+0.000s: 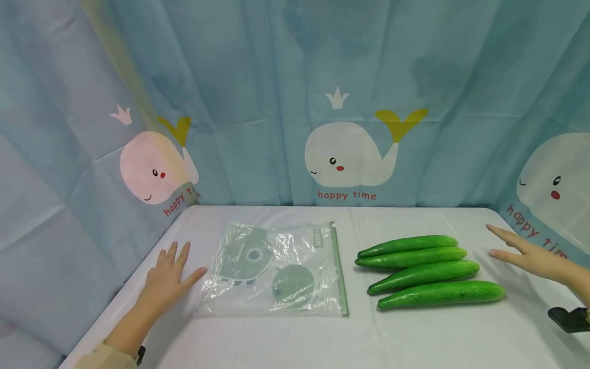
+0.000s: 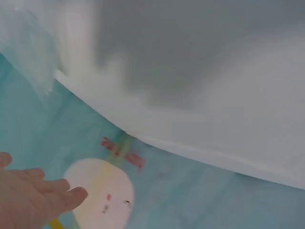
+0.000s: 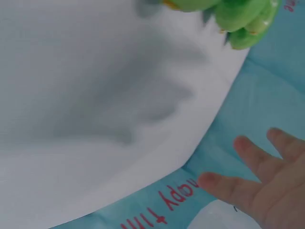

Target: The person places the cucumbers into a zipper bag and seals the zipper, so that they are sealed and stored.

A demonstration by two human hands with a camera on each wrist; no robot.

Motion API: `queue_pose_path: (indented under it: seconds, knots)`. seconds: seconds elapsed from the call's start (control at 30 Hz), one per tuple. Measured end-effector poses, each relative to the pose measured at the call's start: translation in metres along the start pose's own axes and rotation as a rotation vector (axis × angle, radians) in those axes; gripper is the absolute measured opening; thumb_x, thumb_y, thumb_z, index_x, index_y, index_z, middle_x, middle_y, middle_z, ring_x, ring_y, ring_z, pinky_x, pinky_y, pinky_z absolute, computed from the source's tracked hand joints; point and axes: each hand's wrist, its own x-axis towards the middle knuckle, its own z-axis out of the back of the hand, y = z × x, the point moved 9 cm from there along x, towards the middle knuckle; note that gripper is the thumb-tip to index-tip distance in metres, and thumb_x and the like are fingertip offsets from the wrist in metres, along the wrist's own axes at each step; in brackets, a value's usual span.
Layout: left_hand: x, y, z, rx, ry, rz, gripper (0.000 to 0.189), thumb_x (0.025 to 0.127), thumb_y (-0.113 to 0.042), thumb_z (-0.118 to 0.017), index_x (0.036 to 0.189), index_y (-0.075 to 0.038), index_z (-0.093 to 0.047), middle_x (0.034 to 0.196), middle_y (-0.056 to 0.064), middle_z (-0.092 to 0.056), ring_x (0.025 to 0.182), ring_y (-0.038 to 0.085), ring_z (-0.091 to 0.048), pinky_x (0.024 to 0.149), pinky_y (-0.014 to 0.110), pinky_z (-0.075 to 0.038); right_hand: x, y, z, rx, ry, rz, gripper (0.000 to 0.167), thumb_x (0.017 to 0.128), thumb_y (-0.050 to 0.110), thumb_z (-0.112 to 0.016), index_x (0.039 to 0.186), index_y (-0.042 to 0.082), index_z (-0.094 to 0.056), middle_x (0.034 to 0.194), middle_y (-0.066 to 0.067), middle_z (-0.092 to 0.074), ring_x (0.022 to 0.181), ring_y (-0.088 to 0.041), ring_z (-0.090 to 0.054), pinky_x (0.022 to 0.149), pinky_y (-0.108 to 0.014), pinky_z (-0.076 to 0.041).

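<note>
A clear zip bag (image 1: 295,256) with green cartoon prints lies flat left of the table's middle, its green slider edge on the right. To its right, several green cucumbers (image 1: 428,274) lie side by side, their paler ends pointing right. My left hand (image 1: 165,284) hovers at the bag's left side, fingers spread and holding nothing. My right hand (image 1: 530,253) is held beyond the cucumbers' right ends, its fingers extended and apart. The right wrist view shows the cucumber ends (image 3: 240,16) at the top and the spread right hand (image 3: 267,181) below.
A white cloth covers the table (image 1: 276,343). Blue curtains (image 1: 253,164) printed with whales enclose its back and sides. A black wrist strap piece (image 1: 569,320) shows by the right forearm.
</note>
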Motion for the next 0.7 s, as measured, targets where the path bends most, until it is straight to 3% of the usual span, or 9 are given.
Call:
queue_pose_path:
  seconds: [0.13,0.27,0.5,0.7]
  knots:
    - [0.001,-0.026,-0.003,-0.092,0.030,-0.019,0.088,0.096,-0.054,-0.051,0.152,0.005,-0.019,0.153,0.036,-0.012,0.136,0.060,-0.010,0.099,0.078,-0.017,0.009,0.004,0.004,-0.019,0.085,-0.030,0.080,0.103,0.025,-0.050,0.150,-0.008,0.006,0.144,-0.048,-0.004,0.116,-0.073,-0.022,0.080,-0.079,-0.031]
    - [0.001,-0.052,-0.009,-0.170,0.073,-0.025,0.086,0.097,-0.052,-0.052,0.154,0.002,-0.016,0.155,0.032,-0.009,0.139,0.055,-0.010,0.102,0.075,-0.017,0.018,0.010,0.008,0.027,0.155,-0.035,0.080,0.101,0.025,-0.053,0.152,-0.006,0.000,0.146,-0.046,-0.010,0.121,-0.070,-0.022,0.082,-0.073,-0.038]
    - [0.000,-0.091,-0.027,-0.278,0.167,-0.047,0.088,0.096,-0.054,-0.052,0.156,-0.003,-0.013,0.158,0.028,-0.005,0.140,0.053,-0.011,0.103,0.074,-0.019,0.033,0.015,0.009,0.098,0.260,-0.064,0.077,0.102,0.028,-0.052,0.154,-0.003,-0.005,0.150,-0.040,-0.010,0.127,-0.065,-0.024,0.078,-0.066,-0.044]
    - [-0.003,-0.127,-0.045,-0.354,0.186,-0.083,0.083,0.095,-0.047,-0.058,0.156,-0.006,-0.019,0.159,0.024,-0.008,0.141,0.049,-0.014,0.103,0.073,-0.020,0.047,0.015,0.005,0.170,0.329,-0.083,0.074,0.102,0.026,-0.051,0.152,-0.006,-0.008,0.149,-0.040,-0.015,0.130,-0.062,-0.023,0.078,-0.064,-0.046]
